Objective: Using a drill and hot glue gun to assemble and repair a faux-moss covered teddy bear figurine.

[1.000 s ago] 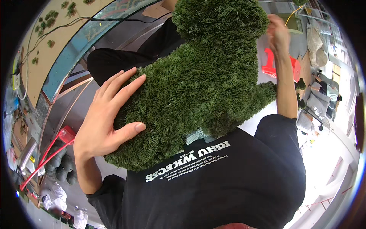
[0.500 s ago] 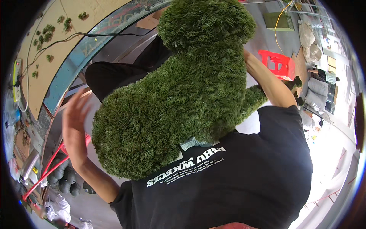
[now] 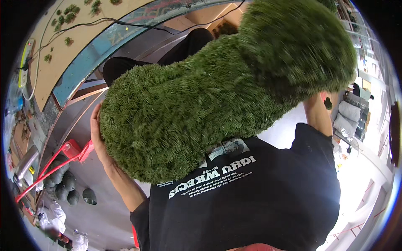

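Workshop floor, grey, seen from above past a black T-shirt [image 3: 251,196]. One large green turf-covered figure [image 3: 217,92] fills centre frame, held up against wearer's chest; top lobe blurred, outline cut by frame edge. Left hand [image 3: 97,140] flat against figure's left end, fingers mostly hidden behind turf. Right hand behind figure's right side, not visible; only forearm [image 3: 317,115] shows, grip can't be told. Left of figure: one red metal frame [image 3: 50,165], approx. six dark rounded lumps [image 3: 63,186], partly obscured.
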### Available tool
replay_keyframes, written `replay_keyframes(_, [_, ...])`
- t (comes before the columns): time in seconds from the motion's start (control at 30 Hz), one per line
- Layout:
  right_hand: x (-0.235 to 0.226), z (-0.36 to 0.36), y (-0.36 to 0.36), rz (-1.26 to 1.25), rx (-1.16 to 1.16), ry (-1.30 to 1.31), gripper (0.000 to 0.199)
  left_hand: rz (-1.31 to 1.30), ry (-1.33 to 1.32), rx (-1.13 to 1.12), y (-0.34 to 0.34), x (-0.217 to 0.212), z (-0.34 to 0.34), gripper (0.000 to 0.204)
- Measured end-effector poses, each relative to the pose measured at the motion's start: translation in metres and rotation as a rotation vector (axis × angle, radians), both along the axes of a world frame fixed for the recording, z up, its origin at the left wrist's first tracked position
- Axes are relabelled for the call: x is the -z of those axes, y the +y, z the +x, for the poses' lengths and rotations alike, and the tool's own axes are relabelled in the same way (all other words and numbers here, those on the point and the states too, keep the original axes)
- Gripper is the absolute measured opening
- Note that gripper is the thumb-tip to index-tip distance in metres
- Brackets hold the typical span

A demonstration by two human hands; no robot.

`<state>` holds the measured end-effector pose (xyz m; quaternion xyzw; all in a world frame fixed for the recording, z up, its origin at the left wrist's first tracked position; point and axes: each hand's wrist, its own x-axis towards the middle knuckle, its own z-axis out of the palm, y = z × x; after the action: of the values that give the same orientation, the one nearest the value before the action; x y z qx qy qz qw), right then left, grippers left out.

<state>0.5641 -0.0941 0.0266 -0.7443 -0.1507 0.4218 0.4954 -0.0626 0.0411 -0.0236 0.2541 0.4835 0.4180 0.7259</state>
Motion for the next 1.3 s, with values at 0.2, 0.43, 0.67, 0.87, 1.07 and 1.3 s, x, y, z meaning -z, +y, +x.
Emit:
replay_keyframes(0.2, [-0.015,-0.019,-0.02,-0.051,-0.047,0.028,0.023,0.252,0.107,-0.023,0.019,-0.001,0.001,0.061])
replay_keyframes(0.43, [0.019,-0.054,0.007,-0.071,-0.097,0.099,0.024,-0.251,-0.192,-0.185,0.015,0.027,-0.079,0.061])
replay_keyframes(0.67, [0.027,-0.085,0.06,-0.087,-0.198,0.108,0.024,-0.209,-0.255,-0.334,-0.057,0.053,-0.14,0.069])
replay_keyframes(0.87, [-0.059,-0.118,0.092,-0.07,-0.38,-0.016,0.025,-0.064,-0.32,-0.501,-0.109,0.049,-0.123,0.074])
replay_keyframes(1.07, [-0.129,-0.174,0.19,0.101,-0.618,-0.146,0.026,-0.052,-0.207,-0.82,-0.106,0.067,-0.075,0.073])
replay_keyframes(1.3, [-0.115,-0.259,0.401,0.308,-0.676,-0.067,0.027,-0.205,-0.702,-0.664,-0.112,0.057,0.039,0.07])
